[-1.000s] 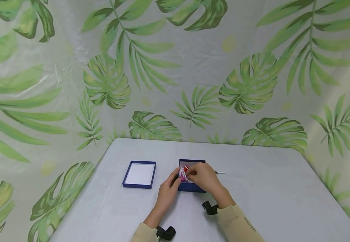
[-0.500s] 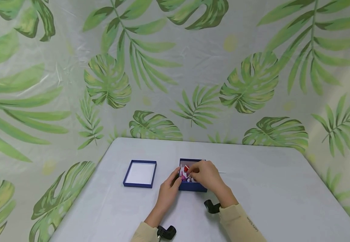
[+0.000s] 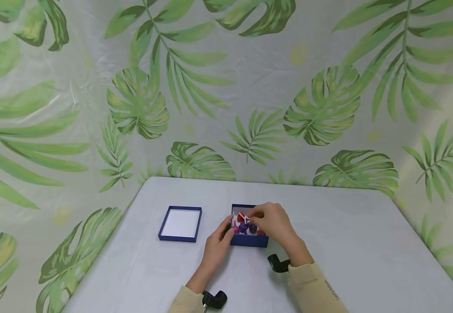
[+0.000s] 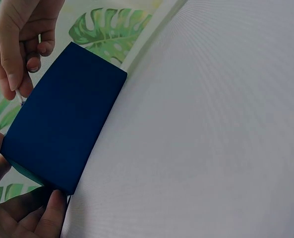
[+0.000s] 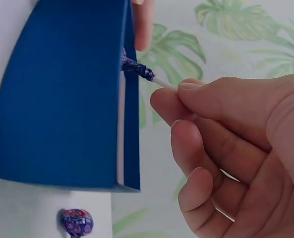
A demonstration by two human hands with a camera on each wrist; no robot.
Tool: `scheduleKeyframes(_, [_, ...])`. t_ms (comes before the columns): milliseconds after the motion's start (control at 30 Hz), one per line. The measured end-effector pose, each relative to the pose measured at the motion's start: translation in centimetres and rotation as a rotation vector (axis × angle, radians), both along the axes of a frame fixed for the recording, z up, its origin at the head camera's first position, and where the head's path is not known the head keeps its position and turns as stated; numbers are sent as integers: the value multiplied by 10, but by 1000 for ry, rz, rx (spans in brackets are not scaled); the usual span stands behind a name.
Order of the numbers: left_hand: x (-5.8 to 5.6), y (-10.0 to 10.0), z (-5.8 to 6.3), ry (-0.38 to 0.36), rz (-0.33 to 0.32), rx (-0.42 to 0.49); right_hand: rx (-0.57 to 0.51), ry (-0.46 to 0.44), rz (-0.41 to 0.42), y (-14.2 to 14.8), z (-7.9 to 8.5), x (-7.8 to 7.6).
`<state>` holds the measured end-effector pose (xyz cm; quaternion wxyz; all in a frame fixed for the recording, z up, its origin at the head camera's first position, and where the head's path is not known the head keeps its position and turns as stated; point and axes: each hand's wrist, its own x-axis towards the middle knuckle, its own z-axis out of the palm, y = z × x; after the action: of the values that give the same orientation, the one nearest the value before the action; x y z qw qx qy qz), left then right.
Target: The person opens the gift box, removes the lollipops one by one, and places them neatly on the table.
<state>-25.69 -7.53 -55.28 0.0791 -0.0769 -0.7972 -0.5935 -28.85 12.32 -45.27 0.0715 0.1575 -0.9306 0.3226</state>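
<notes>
Lollipop [image 5: 139, 69] sits partly inside the blue box [image 3: 249, 241], stick [image 5: 164, 83] pinched by my right hand [image 3: 272, 221]; my left hand [image 3: 216, 245] grips the box's left edge, tabletop [image 3: 213, 213] separating it from the lid [image 3: 177, 238].

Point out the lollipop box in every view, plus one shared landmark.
Head: the blue box is below and slightly right of centre.
Left wrist: it is left of centre.
Right wrist: upper left, cut by the top edge.
Shared landmark: the right hand, pinching a white stick.
</notes>
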Motion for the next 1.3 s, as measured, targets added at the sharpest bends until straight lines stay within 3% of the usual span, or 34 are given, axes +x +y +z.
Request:
scheduleKeyframes(567, [-2,0,-1,0,4,8,-147,-31,-58,39,14,-6])
scheduleKeyframes(1000, [-1,0,0,-11,2,7,-169,6,-112,76,18,-9])
scheduleKeyframes(1300, [0,0,0,-2,3,-2,-137,-32,-140,95,12,-14])
